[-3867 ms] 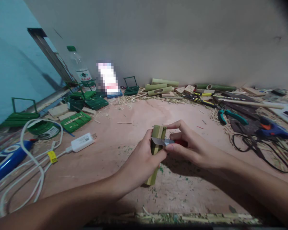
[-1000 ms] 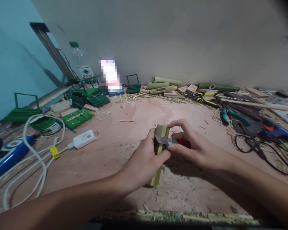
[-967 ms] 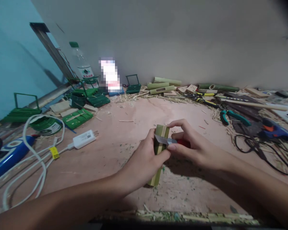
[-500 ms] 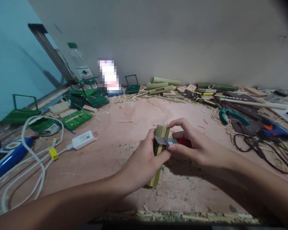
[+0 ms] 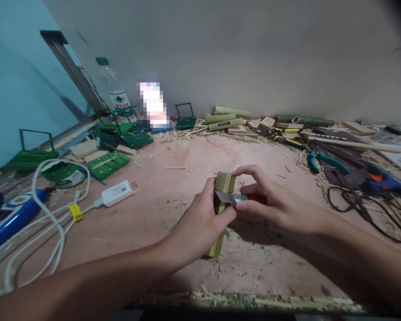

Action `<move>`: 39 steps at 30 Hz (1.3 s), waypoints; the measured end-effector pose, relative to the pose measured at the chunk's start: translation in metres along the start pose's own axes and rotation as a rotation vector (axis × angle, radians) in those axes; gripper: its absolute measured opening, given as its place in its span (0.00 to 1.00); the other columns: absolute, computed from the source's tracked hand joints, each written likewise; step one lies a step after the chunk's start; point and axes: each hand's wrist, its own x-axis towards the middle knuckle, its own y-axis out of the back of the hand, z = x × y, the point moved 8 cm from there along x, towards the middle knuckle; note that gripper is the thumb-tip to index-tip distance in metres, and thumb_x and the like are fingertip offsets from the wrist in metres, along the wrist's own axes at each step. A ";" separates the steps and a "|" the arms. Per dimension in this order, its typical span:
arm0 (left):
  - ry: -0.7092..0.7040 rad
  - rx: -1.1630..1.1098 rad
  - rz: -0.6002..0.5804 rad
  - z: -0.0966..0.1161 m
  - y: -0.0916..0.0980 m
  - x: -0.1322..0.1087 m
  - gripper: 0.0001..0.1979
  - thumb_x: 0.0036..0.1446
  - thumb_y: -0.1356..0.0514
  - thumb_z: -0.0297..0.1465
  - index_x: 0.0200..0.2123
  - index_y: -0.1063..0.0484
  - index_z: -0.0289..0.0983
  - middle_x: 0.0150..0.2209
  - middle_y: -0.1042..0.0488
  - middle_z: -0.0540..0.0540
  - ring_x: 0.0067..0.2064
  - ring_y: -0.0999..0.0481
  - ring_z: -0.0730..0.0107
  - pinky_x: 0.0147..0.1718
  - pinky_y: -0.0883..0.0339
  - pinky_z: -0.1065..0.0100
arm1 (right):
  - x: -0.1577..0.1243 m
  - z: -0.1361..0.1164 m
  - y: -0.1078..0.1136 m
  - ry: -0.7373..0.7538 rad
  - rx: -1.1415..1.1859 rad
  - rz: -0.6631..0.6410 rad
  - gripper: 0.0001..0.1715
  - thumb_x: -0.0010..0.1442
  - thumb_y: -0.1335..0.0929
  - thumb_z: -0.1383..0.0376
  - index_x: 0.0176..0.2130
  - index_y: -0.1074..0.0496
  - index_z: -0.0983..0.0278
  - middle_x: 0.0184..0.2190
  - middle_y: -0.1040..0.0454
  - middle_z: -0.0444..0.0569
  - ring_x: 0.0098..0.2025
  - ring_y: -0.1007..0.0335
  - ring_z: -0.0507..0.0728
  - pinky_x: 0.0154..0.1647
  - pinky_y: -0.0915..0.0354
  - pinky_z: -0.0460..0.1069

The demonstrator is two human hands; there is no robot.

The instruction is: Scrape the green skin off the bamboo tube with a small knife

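Observation:
My left hand (image 5: 196, 225) is wrapped around a short green bamboo section (image 5: 221, 206) that stands tilted on the pinkish table (image 5: 160, 196). My right hand (image 5: 276, 206) grips a knife with a red handle, its metal blade (image 5: 227, 197) lying across the upper part of the bamboo. The right index finger curls over the bamboo's top rim and the thumb presses under the blade. Green shavings lie on the table around the bamboo's foot.
A white charger and cable (image 5: 115, 194) and a blue tool (image 5: 11, 218) lie at left, with green bamboo pieces (image 5: 107, 165) and a water bottle (image 5: 113, 91) behind. Bamboo tubes (image 5: 225, 119), pliers (image 5: 327, 161), a glue gun (image 5: 386, 182) and black cord crowd the right.
Hands, knife and bamboo hold almost the same pose; only the view shifts slightly.

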 end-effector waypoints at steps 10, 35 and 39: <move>-0.010 -0.020 0.000 0.003 0.000 -0.001 0.21 0.64 0.38 0.35 0.58 0.35 0.41 0.43 0.24 0.43 0.43 0.24 0.57 0.38 0.29 0.62 | -0.002 -0.002 0.002 0.037 -0.124 0.054 0.25 0.76 0.37 0.53 0.65 0.47 0.58 0.36 0.22 0.48 0.31 0.34 0.55 0.31 0.39 0.47; -0.030 0.019 -0.003 0.005 -0.003 -0.002 0.19 0.65 0.38 0.32 0.58 0.35 0.43 0.49 0.23 0.44 0.50 0.24 0.57 0.47 0.30 0.60 | 0.000 -0.002 0.005 0.063 -0.069 0.081 0.18 0.76 0.36 0.55 0.58 0.43 0.59 0.38 0.20 0.48 0.32 0.34 0.53 0.33 0.39 0.47; -0.004 0.004 -0.008 0.003 -0.003 -0.003 0.20 0.65 0.38 0.34 0.58 0.35 0.42 0.47 0.24 0.43 0.47 0.24 0.57 0.44 0.29 0.60 | -0.001 -0.001 0.005 0.058 -0.081 0.075 0.18 0.76 0.36 0.54 0.58 0.43 0.59 0.37 0.21 0.48 0.32 0.34 0.53 0.32 0.40 0.47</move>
